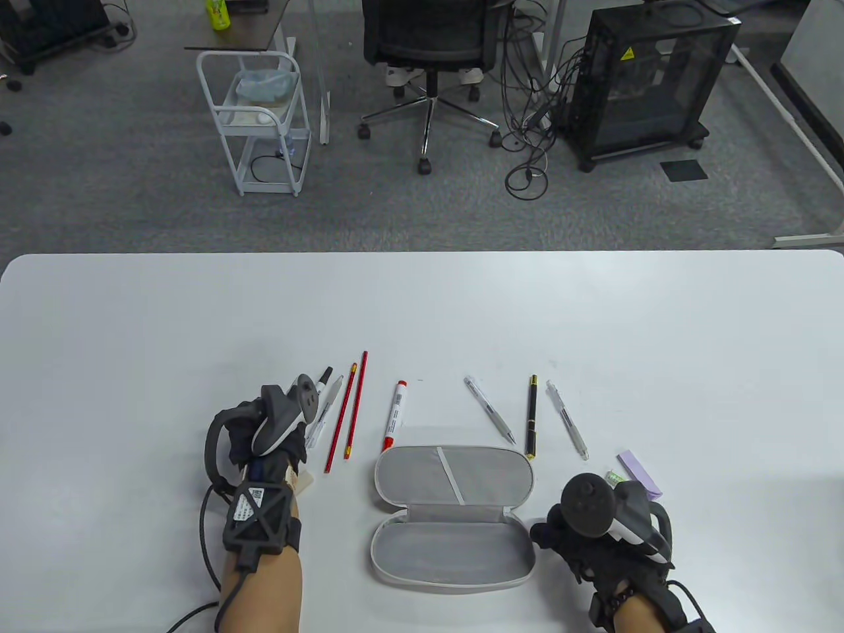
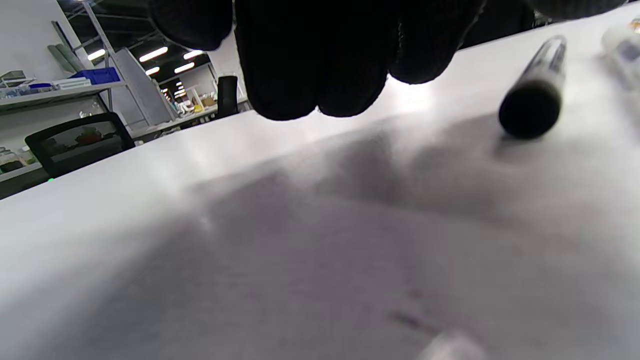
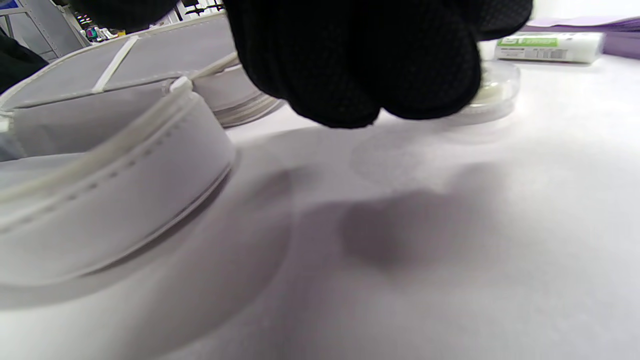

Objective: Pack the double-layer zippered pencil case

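Note:
The grey pencil case (image 1: 452,521) lies unzipped and spread flat at the table's front centre, with nothing in either half. Its near wall shows in the right wrist view (image 3: 115,200). My left hand (image 1: 290,432) hovers low at the left, beside a black marker (image 1: 323,380) that also shows in the left wrist view (image 2: 535,95). Its curled fingertips (image 2: 320,75) hold nothing. My right hand (image 1: 560,534) sits just right of the case. Its bunched fingertips (image 3: 360,75) hang above the table and hold nothing that I can see.
Laid out behind the case are a clear pen (image 1: 328,409), two red pencils (image 1: 351,412), a red-capped marker (image 1: 395,414), a clear pen (image 1: 489,409), a black pen (image 1: 531,417) and another clear pen (image 1: 567,419). A green-labelled eraser (image 3: 547,46), purple notes (image 1: 638,473) and a clear round item (image 3: 495,90) lie by my right hand.

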A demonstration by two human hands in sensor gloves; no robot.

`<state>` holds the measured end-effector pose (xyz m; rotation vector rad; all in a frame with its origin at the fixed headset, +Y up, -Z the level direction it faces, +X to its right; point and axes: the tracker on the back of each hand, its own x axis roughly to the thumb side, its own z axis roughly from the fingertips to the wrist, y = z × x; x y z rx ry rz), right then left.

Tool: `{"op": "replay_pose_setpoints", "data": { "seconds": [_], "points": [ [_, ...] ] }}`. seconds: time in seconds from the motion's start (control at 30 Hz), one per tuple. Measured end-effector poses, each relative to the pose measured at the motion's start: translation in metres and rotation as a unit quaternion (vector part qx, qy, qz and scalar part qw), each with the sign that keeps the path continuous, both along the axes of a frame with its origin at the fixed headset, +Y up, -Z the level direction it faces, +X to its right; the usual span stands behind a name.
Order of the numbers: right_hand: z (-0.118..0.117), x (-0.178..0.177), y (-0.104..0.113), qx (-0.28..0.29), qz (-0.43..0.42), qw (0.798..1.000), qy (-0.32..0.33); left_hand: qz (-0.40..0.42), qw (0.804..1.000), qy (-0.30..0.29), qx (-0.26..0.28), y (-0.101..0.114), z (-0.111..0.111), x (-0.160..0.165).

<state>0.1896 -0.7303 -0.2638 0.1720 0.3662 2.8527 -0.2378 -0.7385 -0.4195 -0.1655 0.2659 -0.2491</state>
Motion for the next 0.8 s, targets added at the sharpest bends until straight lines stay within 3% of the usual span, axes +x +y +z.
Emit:
{"op": "replay_pose_setpoints", "data": {
  "seconds": [0.13,0.37,0.6,0.7,0.8],
  "points": [
    [0.000,0.003,0.002,0.004,-0.011,1.000,-0.001,-0.030,0.999,-0.002,-0.042,-0.007,-0.013,0.004],
    [0.000,0.002,0.005,0.050,-0.040,0.998,0.007,-0.061,0.997,-0.025,-0.025,-0.010,-0.020,0.005],
    [0.000,0.003,0.003,0.045,-0.040,0.998,0.009,-0.056,0.997,-0.043,-0.019,-0.009,-0.016,0.006],
    [0.000,0.004,0.004,0.047,-0.039,0.998,0.006,-0.045,0.998,-0.053,0.007,0.004,-0.012,0.006],
    [0.000,0.006,0.004,0.047,-0.043,0.998,0.003,-0.004,0.994,-0.092,0.066,0.031,-0.002,0.015]
  ]
}}
